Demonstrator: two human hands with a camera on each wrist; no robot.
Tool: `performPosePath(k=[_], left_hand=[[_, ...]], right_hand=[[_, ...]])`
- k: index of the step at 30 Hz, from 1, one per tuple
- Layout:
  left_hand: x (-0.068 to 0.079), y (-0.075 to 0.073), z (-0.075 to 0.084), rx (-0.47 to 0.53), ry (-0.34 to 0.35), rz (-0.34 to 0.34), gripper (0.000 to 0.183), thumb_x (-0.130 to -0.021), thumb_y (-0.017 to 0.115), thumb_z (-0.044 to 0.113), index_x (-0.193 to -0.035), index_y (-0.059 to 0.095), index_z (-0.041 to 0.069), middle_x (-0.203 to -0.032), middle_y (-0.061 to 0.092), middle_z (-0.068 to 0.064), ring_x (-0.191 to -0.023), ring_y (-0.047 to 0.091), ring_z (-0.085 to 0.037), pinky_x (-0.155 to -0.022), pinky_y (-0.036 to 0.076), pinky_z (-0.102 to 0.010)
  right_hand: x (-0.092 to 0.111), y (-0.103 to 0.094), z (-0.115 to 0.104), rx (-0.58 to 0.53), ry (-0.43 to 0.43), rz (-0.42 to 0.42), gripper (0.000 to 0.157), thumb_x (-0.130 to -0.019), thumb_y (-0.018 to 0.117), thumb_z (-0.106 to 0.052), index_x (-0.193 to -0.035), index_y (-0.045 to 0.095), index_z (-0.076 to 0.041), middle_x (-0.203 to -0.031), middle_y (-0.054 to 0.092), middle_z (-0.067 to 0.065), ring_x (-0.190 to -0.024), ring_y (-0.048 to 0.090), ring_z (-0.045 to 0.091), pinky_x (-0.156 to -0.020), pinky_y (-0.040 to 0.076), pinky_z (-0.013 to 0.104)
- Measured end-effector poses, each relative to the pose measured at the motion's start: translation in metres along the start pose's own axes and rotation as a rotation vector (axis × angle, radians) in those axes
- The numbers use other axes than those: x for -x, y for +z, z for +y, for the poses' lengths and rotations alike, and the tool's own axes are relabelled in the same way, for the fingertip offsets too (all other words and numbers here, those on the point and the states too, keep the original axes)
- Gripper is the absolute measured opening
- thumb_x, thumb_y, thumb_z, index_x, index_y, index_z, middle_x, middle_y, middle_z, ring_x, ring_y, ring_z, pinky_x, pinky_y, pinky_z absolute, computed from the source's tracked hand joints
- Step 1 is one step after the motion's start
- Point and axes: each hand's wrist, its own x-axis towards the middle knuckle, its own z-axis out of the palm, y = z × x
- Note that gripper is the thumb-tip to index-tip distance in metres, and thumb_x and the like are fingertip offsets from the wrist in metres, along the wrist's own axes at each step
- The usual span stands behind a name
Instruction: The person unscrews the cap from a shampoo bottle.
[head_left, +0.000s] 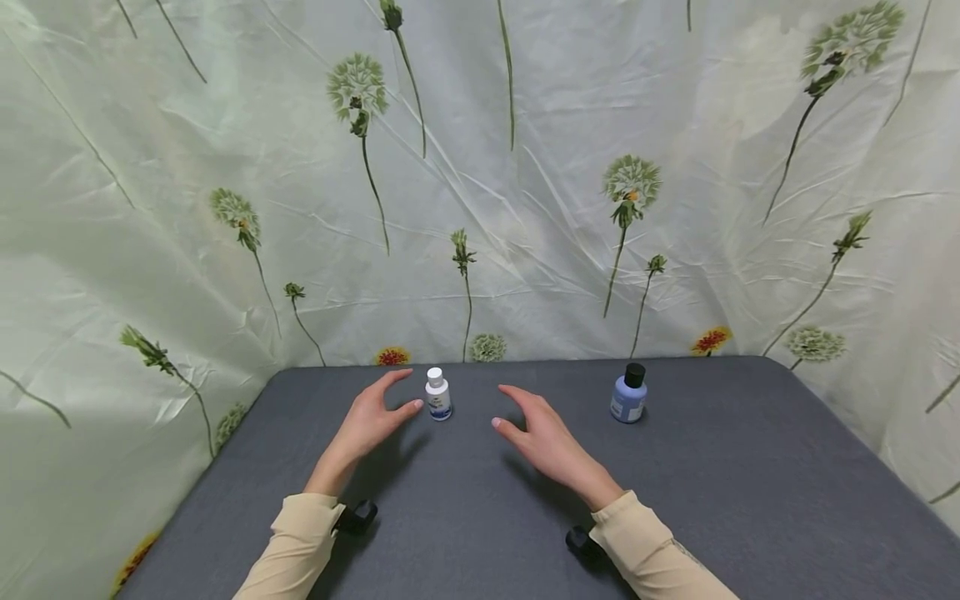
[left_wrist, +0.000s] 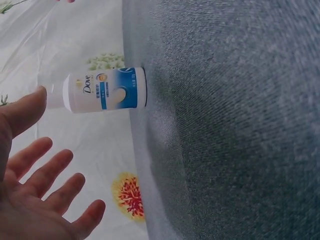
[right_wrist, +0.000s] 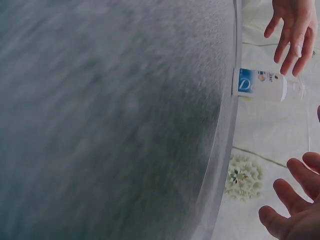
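Note:
A small white Dove bottle with a white cap and blue label band stands upright near the table's back edge. Just left of it, my left hand is held over the table with thumb and fingers spread apart; nothing is in it. In the left wrist view the thumb overlaps the cap of the Dove bottle. My right hand hovers to the bottle's right, fingers parted and holding nothing. Farther right stands a blue-purple bottle with a black cap and pale label, upright and apart from both hands.
Dark grey cloth covers the table. Behind it hangs a pale curtain printed with dandelions, close to the back edge. A black wrist camera is strapped at the left sleeve, another wrist camera at the right.

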Motion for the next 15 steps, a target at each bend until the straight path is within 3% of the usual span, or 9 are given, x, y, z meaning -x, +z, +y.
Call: performPosePath(k=[9, 15], left_hand=[[-0.003, -0.003, -0.006, 0.114, 0.048, 0.001, 0.059, -0.087, 0.077, 0.025, -0.138, 0.054, 0.008, -0.141, 0.052, -0.015, -0.133, 0.043, -0.033, -0.105, 0.034, -0.056], [-0.005, -0.005, -0.011, 0.245, 0.055, -0.019, 0.051, -0.086, 0.078, 0.015, -0.132, 0.058, 0.006, -0.135, 0.057, -0.016, -0.131, 0.046, -0.032, -0.104, 0.035, -0.057]], right_hand=[[-0.009, 0.012, -0.001, -0.067, 0.005, 0.010, 0.054, -0.097, 0.064, -0.031, -0.145, 0.048, -0.014, -0.146, 0.048, 0.010, -0.135, 0.041, 0.031, -0.105, 0.035, 0.054], [-0.017, 0.019, 0.000, -0.224, 0.014, -0.004, 0.048, -0.098, 0.063, -0.026, -0.141, 0.051, -0.010, -0.140, 0.054, 0.011, -0.131, 0.046, 0.030, -0.102, 0.039, 0.053]])
